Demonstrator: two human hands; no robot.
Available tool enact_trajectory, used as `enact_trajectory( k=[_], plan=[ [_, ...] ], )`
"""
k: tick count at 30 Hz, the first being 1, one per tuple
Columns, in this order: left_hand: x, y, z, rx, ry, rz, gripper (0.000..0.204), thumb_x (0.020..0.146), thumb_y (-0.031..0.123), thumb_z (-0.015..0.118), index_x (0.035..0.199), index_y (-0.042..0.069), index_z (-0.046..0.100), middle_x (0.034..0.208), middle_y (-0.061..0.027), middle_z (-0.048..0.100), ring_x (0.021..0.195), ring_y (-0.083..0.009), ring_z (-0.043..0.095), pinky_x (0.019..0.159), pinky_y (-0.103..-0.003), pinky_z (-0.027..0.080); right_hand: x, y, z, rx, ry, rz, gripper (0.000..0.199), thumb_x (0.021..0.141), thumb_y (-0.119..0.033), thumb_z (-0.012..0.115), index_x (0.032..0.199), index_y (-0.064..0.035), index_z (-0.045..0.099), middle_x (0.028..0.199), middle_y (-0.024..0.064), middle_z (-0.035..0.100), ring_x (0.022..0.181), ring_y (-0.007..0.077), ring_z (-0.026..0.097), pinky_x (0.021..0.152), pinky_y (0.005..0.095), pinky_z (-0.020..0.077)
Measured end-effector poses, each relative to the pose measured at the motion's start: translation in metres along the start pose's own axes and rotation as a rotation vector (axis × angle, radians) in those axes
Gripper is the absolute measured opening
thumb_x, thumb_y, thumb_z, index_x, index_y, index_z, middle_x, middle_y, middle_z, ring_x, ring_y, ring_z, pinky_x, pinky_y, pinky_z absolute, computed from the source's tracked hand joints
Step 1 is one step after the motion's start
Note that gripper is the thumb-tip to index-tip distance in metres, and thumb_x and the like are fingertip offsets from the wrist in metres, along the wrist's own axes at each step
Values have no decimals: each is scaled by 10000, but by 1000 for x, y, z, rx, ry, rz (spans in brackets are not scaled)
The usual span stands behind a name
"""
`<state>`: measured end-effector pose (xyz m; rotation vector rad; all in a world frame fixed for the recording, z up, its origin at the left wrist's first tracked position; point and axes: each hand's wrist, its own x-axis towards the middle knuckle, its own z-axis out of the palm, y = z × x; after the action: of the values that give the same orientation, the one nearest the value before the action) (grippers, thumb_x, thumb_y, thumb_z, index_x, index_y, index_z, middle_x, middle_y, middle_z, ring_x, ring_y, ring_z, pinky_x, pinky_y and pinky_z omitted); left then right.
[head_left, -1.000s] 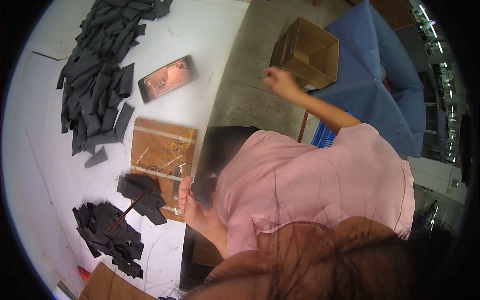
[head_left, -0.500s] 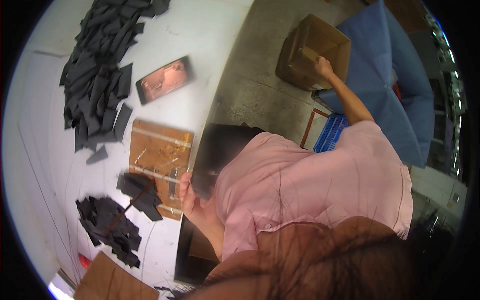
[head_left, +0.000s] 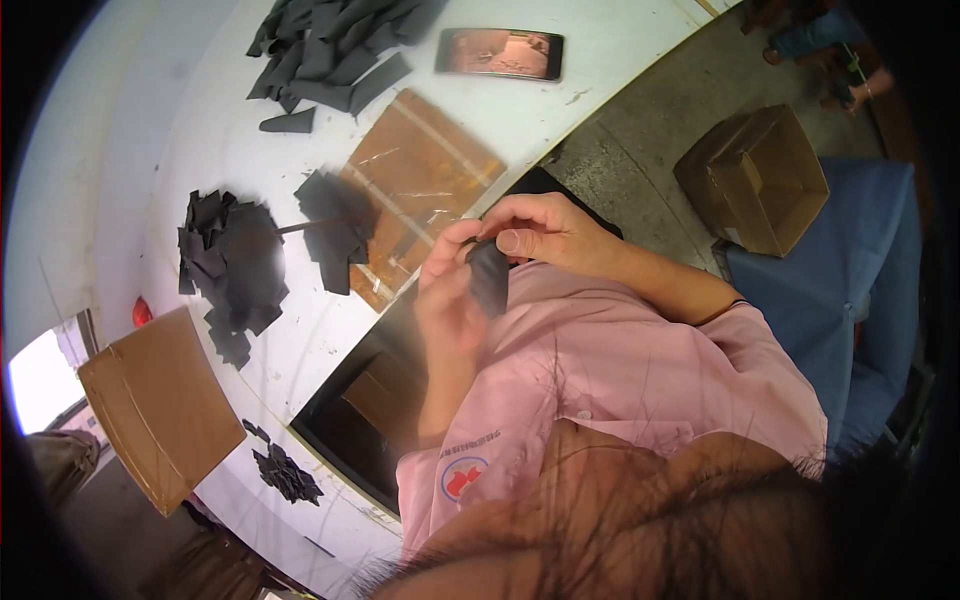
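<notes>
A small dark grey cloth piece [head_left: 488, 278] is held in front of my body, just off the table's edge. My right hand [head_left: 555, 228] is closed on its upper end, thumb pressed toward bent fingers. Smeared by motion, my left hand [head_left: 448, 300] has its fingers around the piece's left side. Beside the hands, a brown board [head_left: 425, 165] with strips of clear tape lies on the white table. A stack of dark cloth pieces [head_left: 335, 232] overlaps the board's left edge. A thin brown rod [head_left: 298, 228] runs from this stack toward a larger dark pile [head_left: 235, 265].
More dark cloth pieces [head_left: 330, 45] are heaped at the far side, near a phone [head_left: 500, 54] with a lit screen. A cardboard piece [head_left: 160, 405] and a small dark heap [head_left: 285, 473] are at left. An open carton [head_left: 745, 185] stands right, by a blue cloth-sided bin [head_left: 850, 290].
My right hand has come back from the carton and met my left hand at the cloth piece. The view has turned, bringing more of the table's near left side into sight.
</notes>
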<state>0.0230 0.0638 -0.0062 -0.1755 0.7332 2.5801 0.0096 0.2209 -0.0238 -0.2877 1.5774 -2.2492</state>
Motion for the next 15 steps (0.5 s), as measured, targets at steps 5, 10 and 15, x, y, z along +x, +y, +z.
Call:
enact_trajectory(
  k=[5, 10, 15],
  plan=[
    [-7, 8, -6, -2, -6, 84, 448, 683, 4, 541, 1099, -77, 393, 792, -159, 561, 401, -105, 448, 348, -184, 383, 9, 3, 18, 136, -58, -1, 125, 783, -117, 579, 831, -5, 550, 730, -12, 515, 621, 48, 471, 556, 186, 402],
    [-18, 10, -6, 527, 263, 354, 277, 739, 60, 615, 973, -47, 513, 947, -96, 570, 844, -125, 539, 766, -233, 428, 31, -2, 34, 116, -35, 37, 82, 747, -91, 616, 774, -24, 576, 677, -24, 531, 612, 32, 474, 527, 167, 384],
    [-15, 24, -6, 768, 384, 793, 128, 762, 34, 582, 871, -21, 543, 895, -86, 582, 782, -109, 548, 732, -214, 430, 56, -14, 61, -204, 75, -288, 95, 708, -76, 642, 692, -6, 580, 657, 6, 521, 593, 59, 488, 510, 183, 376]
  ],
)
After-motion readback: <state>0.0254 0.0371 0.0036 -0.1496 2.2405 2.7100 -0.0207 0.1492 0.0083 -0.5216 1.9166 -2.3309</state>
